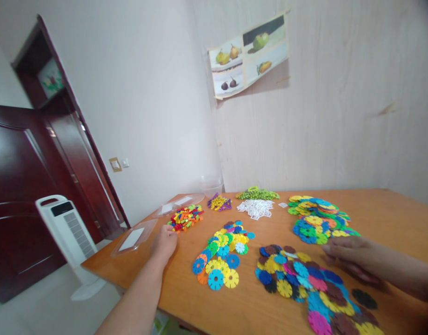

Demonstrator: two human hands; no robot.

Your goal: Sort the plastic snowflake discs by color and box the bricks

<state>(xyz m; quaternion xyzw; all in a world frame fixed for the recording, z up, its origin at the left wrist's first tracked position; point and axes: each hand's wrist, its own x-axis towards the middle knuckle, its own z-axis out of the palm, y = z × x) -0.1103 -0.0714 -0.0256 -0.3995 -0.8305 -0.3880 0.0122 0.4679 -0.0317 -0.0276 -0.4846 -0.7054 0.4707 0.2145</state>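
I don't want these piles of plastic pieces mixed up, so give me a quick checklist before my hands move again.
1. Centre disc pile apart from front-right disc pile: ok, bare table between.
2. Yellow-and-purple pieces apart from white pieces: ok, a narrow gap shows.
3. White pieces all together: not ok, a lone white piece lies to their right.
4. Left hand empty: cannot tell, fingertips are at the small-brick pile's edge.
5. Right hand empty: cannot tell, fingertips are by the back-right disc pile.
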